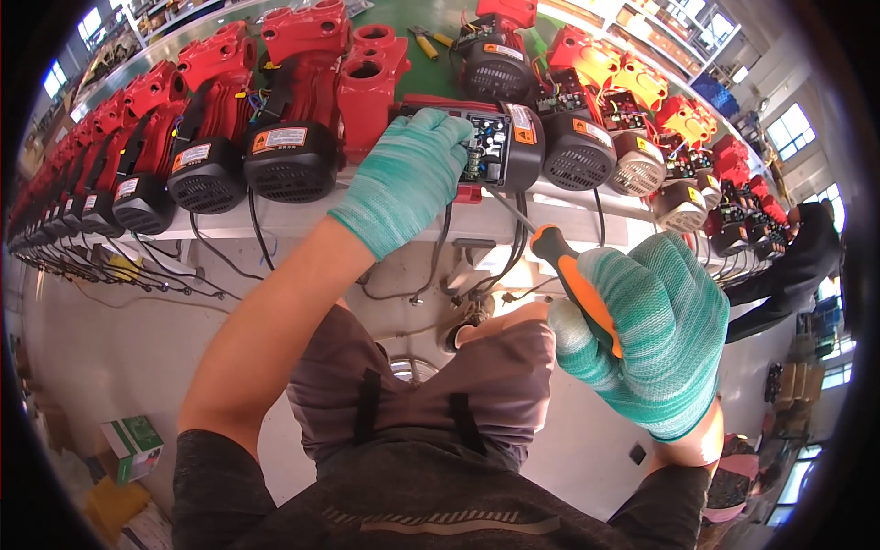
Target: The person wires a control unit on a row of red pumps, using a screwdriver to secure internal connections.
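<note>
My left hand (408,174), in a green knit glove, grips the near pump (524,151) at its black terminal box (489,151), fingers curled over it. The pump lies on its side with its black fan cover to the right; the open part of the box shows wiring and small components. In my right hand (655,321), also gloved, is a screwdriver (584,289) with an orange and black handle. Its shaft slants up-left toward the box's lower edge. Whether the tip touches anything, I cannot tell.
Red and black pumps (291,160) line the bench (229,223) on both sides, their power cords hanging off the front edge. Yellow-handled pliers (424,44) lie behind on the green top. A person in dark clothes (793,266) stands far right. A carton (130,449) is at lower left.
</note>
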`<state>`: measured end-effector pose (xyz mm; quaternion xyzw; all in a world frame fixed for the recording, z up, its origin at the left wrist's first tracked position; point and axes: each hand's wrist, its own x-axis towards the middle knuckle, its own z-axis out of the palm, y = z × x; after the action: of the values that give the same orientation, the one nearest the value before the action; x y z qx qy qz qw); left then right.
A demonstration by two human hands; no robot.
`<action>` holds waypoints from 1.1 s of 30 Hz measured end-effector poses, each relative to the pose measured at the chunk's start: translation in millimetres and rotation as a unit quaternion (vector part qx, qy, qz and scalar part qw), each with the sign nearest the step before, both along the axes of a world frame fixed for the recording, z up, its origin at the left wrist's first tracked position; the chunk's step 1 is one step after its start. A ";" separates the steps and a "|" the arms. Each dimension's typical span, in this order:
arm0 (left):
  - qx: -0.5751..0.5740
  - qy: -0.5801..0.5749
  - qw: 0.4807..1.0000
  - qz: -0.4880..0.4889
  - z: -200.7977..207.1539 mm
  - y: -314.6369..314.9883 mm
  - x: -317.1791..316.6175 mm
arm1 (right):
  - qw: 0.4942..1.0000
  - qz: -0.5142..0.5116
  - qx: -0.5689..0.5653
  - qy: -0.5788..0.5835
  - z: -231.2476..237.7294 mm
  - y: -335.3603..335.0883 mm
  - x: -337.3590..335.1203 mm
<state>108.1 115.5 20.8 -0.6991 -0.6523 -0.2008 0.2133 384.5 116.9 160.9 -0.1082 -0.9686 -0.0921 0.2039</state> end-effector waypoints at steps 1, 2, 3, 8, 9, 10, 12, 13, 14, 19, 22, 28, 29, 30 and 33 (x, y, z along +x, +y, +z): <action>-0.017 -0.046 0.999 0.015 -0.4 1.5 -0.1 | 1.000 -0.001 0.000 0.000 -0.8 0.9 -0.2; -0.017 -0.047 0.999 0.013 -1.1 1.8 -0.2 | 1.000 0.004 -0.004 0.005 -2.1 2.0 0.4; -0.005 -0.022 1.000 0.010 -1.6 1.6 -1.0 | 1.000 0.008 -0.007 0.011 -2.9 2.5 1.0; 0.000 0.013 1.000 -0.002 -0.7 -2.8 -3.2 | 1.000 0.008 -0.015 0.015 -5.6 3.2 1.3; 0.010 0.004 1.000 -0.021 -3.7 -3.0 -6.0 | 0.999 0.019 -0.018 0.027 -6.3 3.8 0.8; 0.020 -0.004 0.999 -0.041 -5.0 -3.5 -7.8 | 0.999 0.020 -0.018 0.027 -5.5 3.6 0.5; 0.014 0.001 0.999 -0.043 -3.9 -3.2 -7.0 | 1.000 0.013 -0.016 -0.003 -2.9 2.2 1.2; 0.007 0.007 0.999 -0.043 -3.5 -2.9 -6.6 | 1.000 0.011 -0.015 -0.004 -2.5 1.8 1.8; 0.007 0.007 0.999 -0.042 -4.1 -3.3 -7.0 | 1.000 0.011 -0.014 -0.001 -3.0 2.1 2.0; 0.014 0.007 0.999 -0.051 -8.0 -4.1 -8.9 | 0.999 0.012 -0.025 0.021 -5.0 2.4 1.3; 0.033 0.004 0.998 -0.048 -9.7 -3.2 -9.0 | 1.000 0.010 -0.017 0.001 -4.0 2.3 0.4; -0.018 -0.069 0.996 -0.054 4.3 1.2 -3.7 | 1.000 0.000 -0.004 -0.021 2.6 0.5 1.8; -0.017 -0.069 0.996 -0.050 4.2 2.3 -3.5 | 1.000 -0.001 -0.003 -0.020 2.8 0.6 1.2; -0.019 -0.066 0.997 -0.042 3.0 3.8 -3.1 | 1.000 -0.003 -0.002 -0.019 3.0 0.3 0.5; -0.009 -0.057 0.998 -0.036 -0.5 3.5 -4.5 | 0.999 -0.010 -0.009 -0.029 2.1 -1.6 -0.9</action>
<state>103.6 119.0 20.3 -0.7110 -0.6399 -0.2422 0.1624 383.7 115.3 163.0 -0.1171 -0.9738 -0.0888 0.1736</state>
